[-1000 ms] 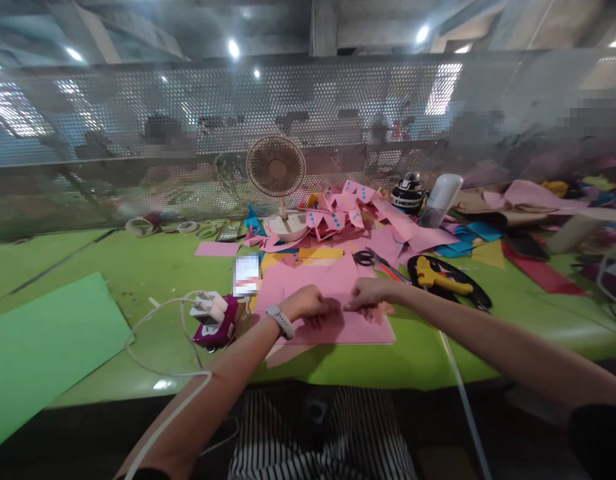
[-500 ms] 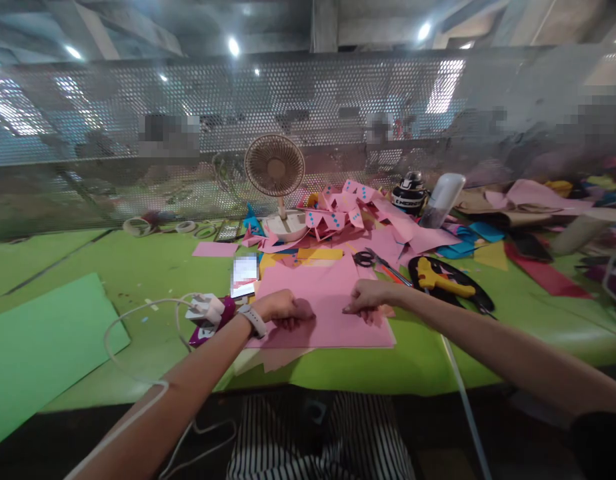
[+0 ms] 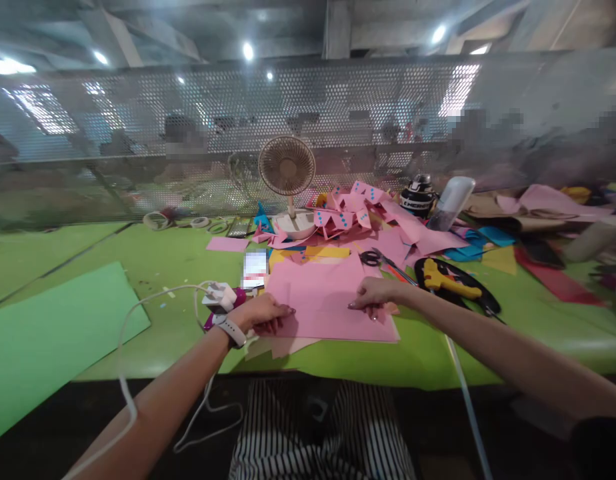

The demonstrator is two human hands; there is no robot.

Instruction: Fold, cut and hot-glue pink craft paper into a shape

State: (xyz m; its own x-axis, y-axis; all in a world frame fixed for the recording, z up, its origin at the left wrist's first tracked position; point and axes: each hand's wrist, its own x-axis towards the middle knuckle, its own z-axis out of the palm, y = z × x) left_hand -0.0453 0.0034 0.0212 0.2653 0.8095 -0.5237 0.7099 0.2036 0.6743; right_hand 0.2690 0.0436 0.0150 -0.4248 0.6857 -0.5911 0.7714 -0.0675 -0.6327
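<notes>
Leftward across a pink sheet (image 3: 319,293), the left hand (image 3: 263,312) had been drawn over the past second, from close beside the right hand (image 3: 374,297) to the paper's left edge, while the right hand was kept near the right side. A wider stretch of paper was thus bared between the two, and the sheet, by the look of the pose, was being smoothed or held flat. Fingers on both hands were seen curled, with their tips set down at the paper; whether any edge or fold was pinched could not be told. The sheet was laid at the near side of a glossy green surface (image 3: 383,367), directly before the seated person, its matte face smooth, its near edge straight, and paler, uneven paper exposed beneath its lower left corner. Beyond it, crisply folded pink pieces dotted in blue (image 3: 341,219) were heaped at angles beside a fan (image 3: 287,165) with a round, ribbed grille. Scissors (image 3: 371,259) with dark looped handles were left just past the sheet, and a hard yellow tool (image 3: 451,280) was rested on a black, rounded base near the right forearm. At far left, a broad green sheet (image 3: 63,327) was spread flat, and a perforated screen (image 3: 308,100) was stood behind everything.
</notes>
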